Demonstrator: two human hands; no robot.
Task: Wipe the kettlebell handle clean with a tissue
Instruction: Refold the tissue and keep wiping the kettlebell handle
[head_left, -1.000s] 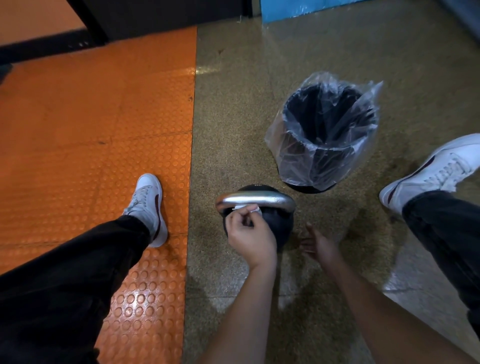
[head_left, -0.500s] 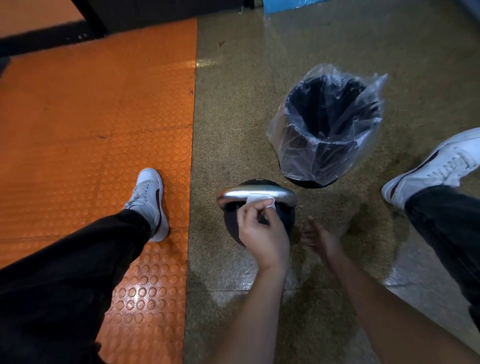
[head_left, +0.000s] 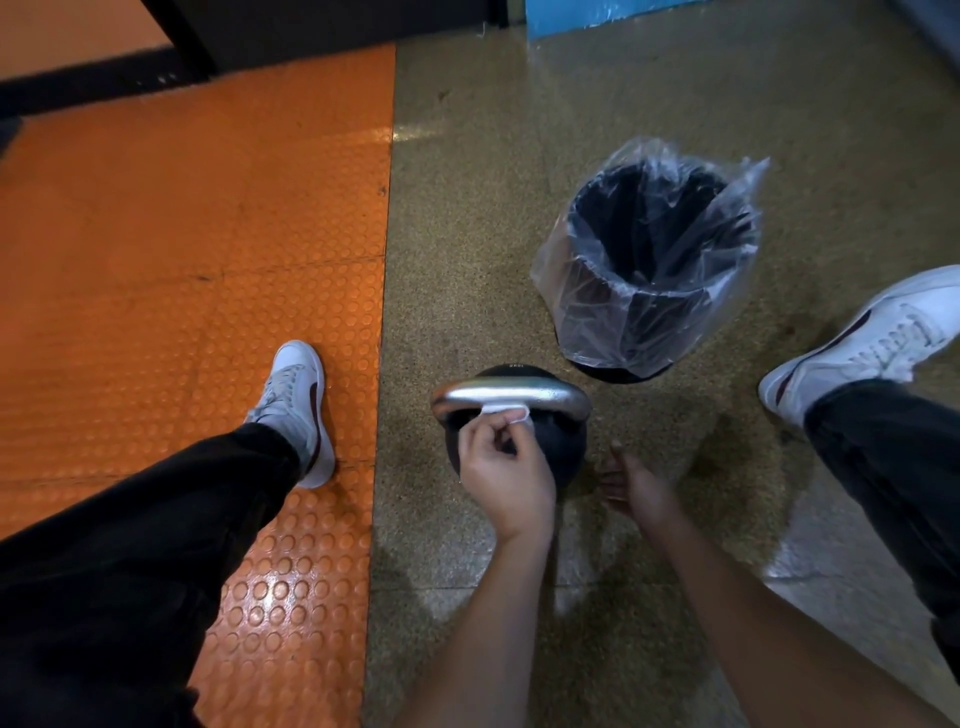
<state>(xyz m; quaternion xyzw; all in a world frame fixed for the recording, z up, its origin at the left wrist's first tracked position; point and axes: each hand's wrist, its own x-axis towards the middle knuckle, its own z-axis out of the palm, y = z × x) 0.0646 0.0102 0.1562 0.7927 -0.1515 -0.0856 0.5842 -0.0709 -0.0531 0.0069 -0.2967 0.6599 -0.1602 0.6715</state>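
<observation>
Kettlebell handle (head_left: 511, 395) touched by tissue (head_left: 506, 413); lined bin (head_left: 649, 260) beyond.

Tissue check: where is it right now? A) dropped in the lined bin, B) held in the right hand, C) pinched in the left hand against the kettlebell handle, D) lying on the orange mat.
C: the left hand pinches the white tissue against the underside of the silver kettlebell handle; the right hand holds nothing.
</observation>
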